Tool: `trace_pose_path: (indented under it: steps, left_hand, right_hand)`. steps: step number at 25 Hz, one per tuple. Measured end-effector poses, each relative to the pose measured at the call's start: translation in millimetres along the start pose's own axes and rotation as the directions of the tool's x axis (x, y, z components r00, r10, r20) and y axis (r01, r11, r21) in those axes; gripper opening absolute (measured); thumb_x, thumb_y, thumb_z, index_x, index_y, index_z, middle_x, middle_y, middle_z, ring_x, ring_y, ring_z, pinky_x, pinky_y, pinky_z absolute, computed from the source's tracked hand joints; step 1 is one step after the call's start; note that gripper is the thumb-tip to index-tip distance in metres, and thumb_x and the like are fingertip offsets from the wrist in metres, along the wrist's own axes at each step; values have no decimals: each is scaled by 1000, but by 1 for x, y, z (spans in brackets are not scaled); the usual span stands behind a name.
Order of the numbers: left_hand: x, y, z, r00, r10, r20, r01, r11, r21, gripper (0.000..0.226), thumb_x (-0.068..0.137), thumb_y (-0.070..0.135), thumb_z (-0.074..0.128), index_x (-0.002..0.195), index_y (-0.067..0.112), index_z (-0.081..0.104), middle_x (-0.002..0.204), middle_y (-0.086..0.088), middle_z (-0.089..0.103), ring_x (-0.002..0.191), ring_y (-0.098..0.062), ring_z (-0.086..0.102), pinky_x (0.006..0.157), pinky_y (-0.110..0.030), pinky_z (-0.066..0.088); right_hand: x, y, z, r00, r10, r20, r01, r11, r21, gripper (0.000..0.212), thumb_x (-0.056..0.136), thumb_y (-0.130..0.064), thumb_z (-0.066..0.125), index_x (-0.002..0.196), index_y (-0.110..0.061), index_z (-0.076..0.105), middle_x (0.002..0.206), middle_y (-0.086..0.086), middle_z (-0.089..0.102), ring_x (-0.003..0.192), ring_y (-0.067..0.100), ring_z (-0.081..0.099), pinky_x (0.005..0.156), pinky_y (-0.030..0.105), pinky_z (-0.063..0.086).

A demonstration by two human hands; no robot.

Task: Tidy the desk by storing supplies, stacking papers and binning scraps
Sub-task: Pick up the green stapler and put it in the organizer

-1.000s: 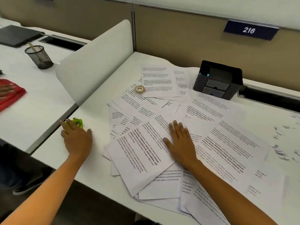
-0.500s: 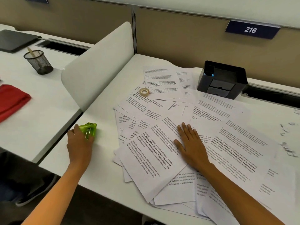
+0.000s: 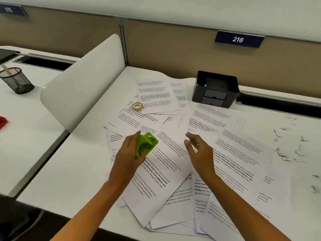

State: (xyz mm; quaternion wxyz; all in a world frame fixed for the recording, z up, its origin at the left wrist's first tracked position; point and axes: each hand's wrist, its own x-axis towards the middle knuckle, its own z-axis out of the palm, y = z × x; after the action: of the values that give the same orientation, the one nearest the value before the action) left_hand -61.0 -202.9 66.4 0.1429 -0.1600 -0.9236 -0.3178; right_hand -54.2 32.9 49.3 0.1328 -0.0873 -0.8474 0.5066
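My left hand grips a small bright green stapler and holds it in the air over the scattered printed papers that cover the middle of the white desk. My right hand hovers just above the papers, to the right of the stapler, fingers apart and empty. A roll of clear tape lies on the sheets further back. A black desk organiser with small drawers stands at the back against the partition. Torn paper scraps are strewn on the right of the desk.
A white curved divider separates this desk from the neighbouring one on the left, where a black mesh pen cup and a red cloth sit. A beige partition with the sign 216 runs along the back.
My left hand picked the green stapler up from the desk's left edge and carried it right, over the papers. My right hand lifted off the sheets.
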Motion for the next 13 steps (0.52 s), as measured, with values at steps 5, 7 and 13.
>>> trace_pose_path:
  steps: [5, 7, 13]
  left_hand:
    - [22, 45, 34, 959, 247, 139, -245, 969, -33, 70, 73, 14, 77, 134, 3, 45, 116, -15, 60, 91, -24, 63, 73, -19, 48]
    - [29, 57, 44, 934, 320, 159, -316, 947, -48, 72, 70, 12, 80, 133, 2, 46, 113, -15, 62, 86, -24, 66, 71, -19, 51]
    - [44, 75, 66, 879, 416, 233, -402, 909, -107, 69, 84, 23, 66, 143, 10, 34, 127, -10, 56, 99, -18, 63, 77, -21, 52]
  right_hand:
    - [0, -31, -20, 959, 117, 257, -150, 982, 112, 36, 83, -48, 59, 110, -23, 60, 93, -1, 70, 75, 10, 67, 63, 14, 52]
    - [-3, -29, -23, 955, 134, 266, -164, 982, 97, 45, 77, -53, 63, 112, -27, 54, 92, -2, 69, 72, 12, 68, 67, 22, 56]
    - [0, -19, -44, 977, 173, 122, -190, 972, 139, 39, 80, -44, 66, 111, -23, 55, 86, -3, 71, 62, 11, 69, 64, 24, 57]
